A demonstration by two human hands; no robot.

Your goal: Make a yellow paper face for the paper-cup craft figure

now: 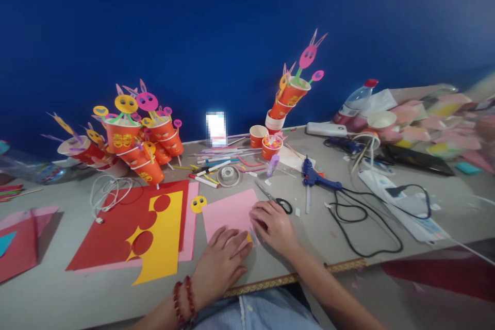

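Observation:
My left hand (218,263) lies flat with fingers stretched out on the near part of a pink paper sheet (229,210) on the grey table (317,227). A beaded bracelet is on that wrist. My right hand (273,226) rests on the sheet's right edge, fingers curled down; a small yellow bit (249,237) shows between the two hands, and I cannot tell whether the fingers grip it. Scissors (276,200) lie just beyond my right hand.
Red, yellow and pink sheets (154,232) lie to the left. Orange paper cups with paper flowers (135,139) stand at back left and centre (288,94). A blue glue gun (315,178) with black cord, pens (216,162), tape, a bottle and clutter fill the right.

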